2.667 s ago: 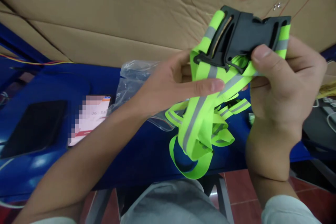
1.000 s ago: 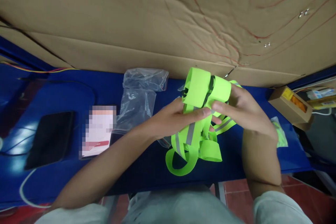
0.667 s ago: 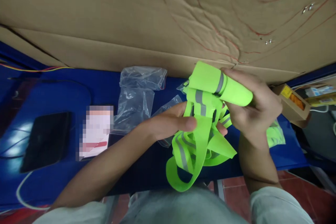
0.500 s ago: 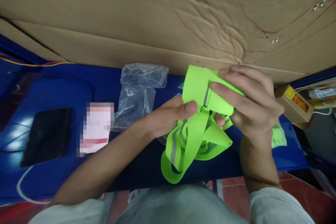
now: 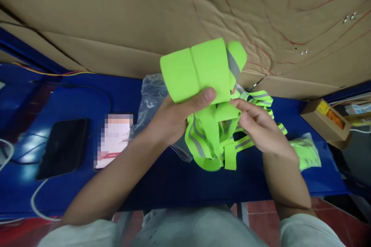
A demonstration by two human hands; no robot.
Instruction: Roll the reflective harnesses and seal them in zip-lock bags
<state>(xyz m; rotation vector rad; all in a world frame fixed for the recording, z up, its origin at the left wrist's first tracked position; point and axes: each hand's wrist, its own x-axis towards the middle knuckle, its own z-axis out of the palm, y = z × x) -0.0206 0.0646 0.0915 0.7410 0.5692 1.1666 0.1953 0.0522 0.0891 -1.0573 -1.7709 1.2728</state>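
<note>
- Holding with the left hand (image 5: 178, 117) the wide, folded part of the yellow-green strap (image 5: 197, 71), with thumb flat on its front and other fingers mostly hidden behind; closed around it.
- Pinching with the right hand (image 5: 262, 131), between thumb and fingertips, a narrow part of the same strap, just below the fold; cannot tell how tightly.
- Holding the strap up over the blue table (image 5: 217, 191), in front of the cardboard panel (image 5: 101, 27), with loose loops (image 5: 199, 148) between and below the hands.
- To be seen behind the right hand: striped bands (image 5: 262, 95); cannot tell whether joined to the strap.
- To be seen at left: clear plastic bag (image 5: 150, 100), phone (image 5: 117, 135), flat black device (image 5: 63, 146).
- At right: small green-filled bag (image 5: 307, 154), cardboard box (image 5: 326, 123).
</note>
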